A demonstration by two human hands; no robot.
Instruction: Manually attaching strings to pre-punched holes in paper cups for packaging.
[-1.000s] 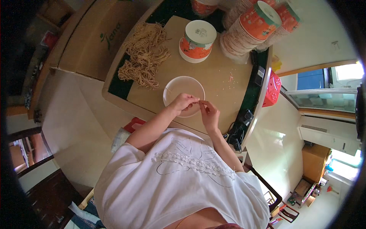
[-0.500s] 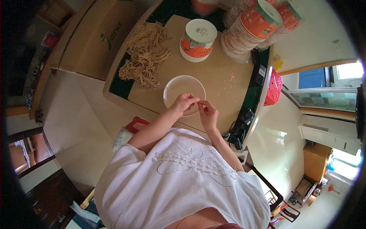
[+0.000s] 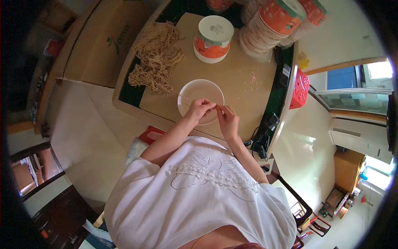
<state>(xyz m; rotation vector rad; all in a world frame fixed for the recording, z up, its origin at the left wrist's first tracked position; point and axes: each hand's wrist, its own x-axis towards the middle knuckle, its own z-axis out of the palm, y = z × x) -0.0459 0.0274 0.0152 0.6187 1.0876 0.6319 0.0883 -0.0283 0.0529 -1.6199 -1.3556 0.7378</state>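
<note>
A white round tub [image 3: 200, 85] sits near the table's front edge with its mouth up. A thin tan strand [image 3: 183, 98] shows just inside its left rim. Over the tub's near side, my left hand [image 3: 199, 110] is closed in a pinch, fingertips against those of my right hand [image 3: 228, 120]. My right hand is pinched too, at the tub's right rim. Whatever lies between the fingertips is too small to make out. A loose heap of tan cord [image 3: 155, 60] lies to the left. Behind the tub stands an upside-down orange and white paper tub [image 3: 215, 35].
Plastic-wrapped stacks of orange and white tubs [image 3: 269, 31] fill the back right. Small pale bits [image 3: 253, 77] are scattered on the brown board [image 3: 244, 99]. Black cables [image 3: 260, 145] lie at the right edge, by a red plastic basket [image 3: 299, 91]. A large cardboard box [image 3: 97, 45] stands left.
The view has shifted slightly. Both hands stay pinched together over the tub, with hardly any movement.
</note>
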